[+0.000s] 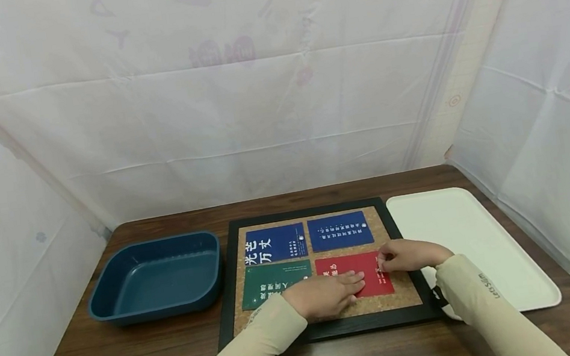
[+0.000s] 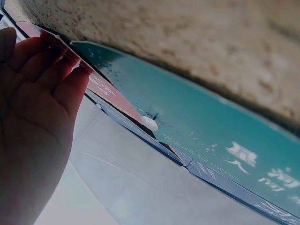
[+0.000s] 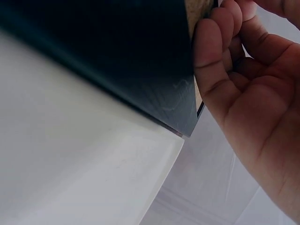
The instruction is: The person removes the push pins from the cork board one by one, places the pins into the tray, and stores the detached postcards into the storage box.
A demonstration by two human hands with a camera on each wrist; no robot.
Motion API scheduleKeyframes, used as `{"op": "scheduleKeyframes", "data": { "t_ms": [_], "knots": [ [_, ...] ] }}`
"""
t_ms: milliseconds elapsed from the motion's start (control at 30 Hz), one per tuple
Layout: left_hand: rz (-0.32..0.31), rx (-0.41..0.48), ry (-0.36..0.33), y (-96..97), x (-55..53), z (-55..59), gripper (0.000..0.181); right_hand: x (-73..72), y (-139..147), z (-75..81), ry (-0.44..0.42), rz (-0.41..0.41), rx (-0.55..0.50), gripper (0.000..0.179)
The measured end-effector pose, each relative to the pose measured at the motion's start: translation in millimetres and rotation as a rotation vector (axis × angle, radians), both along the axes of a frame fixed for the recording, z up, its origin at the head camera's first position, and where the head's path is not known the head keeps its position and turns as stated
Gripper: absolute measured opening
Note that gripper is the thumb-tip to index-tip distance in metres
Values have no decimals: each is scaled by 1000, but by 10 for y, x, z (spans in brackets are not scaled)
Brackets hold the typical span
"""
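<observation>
On a black-framed cork board (image 1: 368, 305), a red card (image 1: 382, 285) with white writing lies at the near right. My left hand (image 1: 323, 295) rests on this card with its fingers stretched out, pressing near its middle. At the card's right side my right hand (image 1: 410, 254) holds thumb and forefinger together in a pinch. What they pinch is small and hidden by the fingertips. A green card (image 1: 274, 280) lies left of the red one. A white-headed pushpin (image 2: 150, 123) stands by the green card's edge in the left wrist view.
Two blue cards, one at the far left (image 1: 278, 243) and one at the far right (image 1: 341, 231), lie on the board. A deep teal tray (image 1: 158, 312) stands to its left. A flat white tray (image 1: 455, 221) lies right of the board, under my right forearm.
</observation>
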State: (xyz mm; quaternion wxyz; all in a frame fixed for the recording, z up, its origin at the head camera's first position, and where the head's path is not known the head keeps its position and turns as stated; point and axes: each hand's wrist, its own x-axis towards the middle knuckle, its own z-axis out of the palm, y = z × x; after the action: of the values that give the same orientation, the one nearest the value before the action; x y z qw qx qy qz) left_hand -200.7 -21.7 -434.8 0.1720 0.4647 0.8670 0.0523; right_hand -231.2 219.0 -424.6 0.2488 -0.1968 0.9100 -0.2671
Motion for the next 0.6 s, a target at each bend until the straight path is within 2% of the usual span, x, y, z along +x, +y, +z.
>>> {"op": "scheduleKeyframes", "data": {
  "t_ms": [600],
  "knots": [
    [2,-2,-11,4,9,31,47,-65,163,25,19,-33,-53,9]
  ]
}}
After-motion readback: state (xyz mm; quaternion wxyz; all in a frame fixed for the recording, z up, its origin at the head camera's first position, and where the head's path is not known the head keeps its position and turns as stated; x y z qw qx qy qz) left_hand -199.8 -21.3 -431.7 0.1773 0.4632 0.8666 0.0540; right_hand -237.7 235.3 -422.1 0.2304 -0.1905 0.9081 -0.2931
